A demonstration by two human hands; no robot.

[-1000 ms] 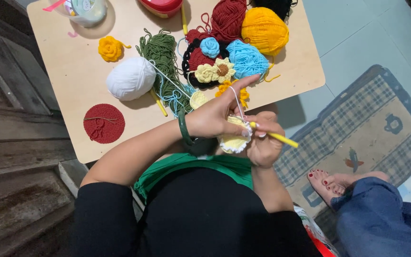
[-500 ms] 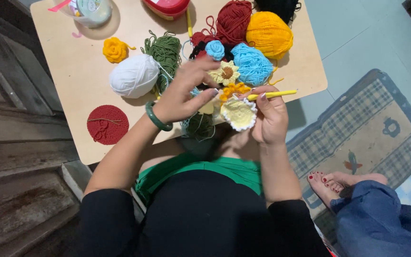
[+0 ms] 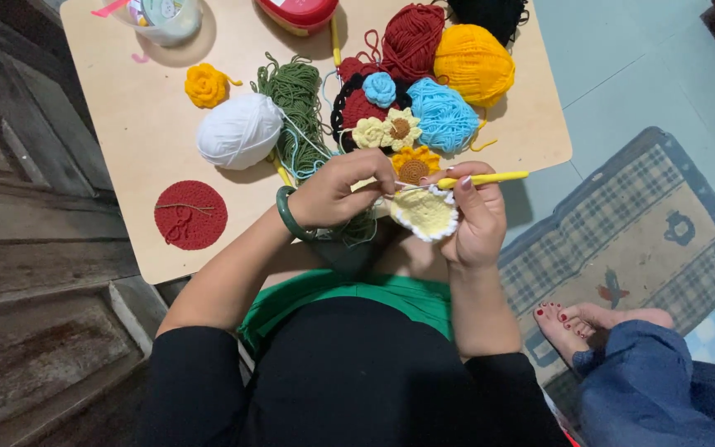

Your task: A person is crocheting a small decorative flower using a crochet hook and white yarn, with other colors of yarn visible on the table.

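My left hand (image 3: 337, 192), with a green bangle on the wrist, pinches a thin white yarn strand at the edge of a pale yellow round crochet piece (image 3: 422, 213) with a white border. In my right hand (image 3: 475, 217) lies a yellow crochet hook (image 3: 483, 177), held level and pointing left into the piece, while the fingers support the piece from beneath. Both hands meet just over the near edge of a low wooden table (image 3: 138, 157).
On the table lie a white yarn ball (image 3: 240, 131), green yarn (image 3: 295, 89), a red crochet disc (image 3: 190, 215), a yellow rose (image 3: 206, 84), blue yarn (image 3: 444, 114), orange-yellow ball (image 3: 473, 62) and dark red yarn (image 3: 414, 37). Another person's foot (image 3: 589, 323) rests on a patterned rug (image 3: 664, 223).
My left hand reached out over the table toward the yarn, then came back to the crochet piece. The hook swung from slanting down-right to level.
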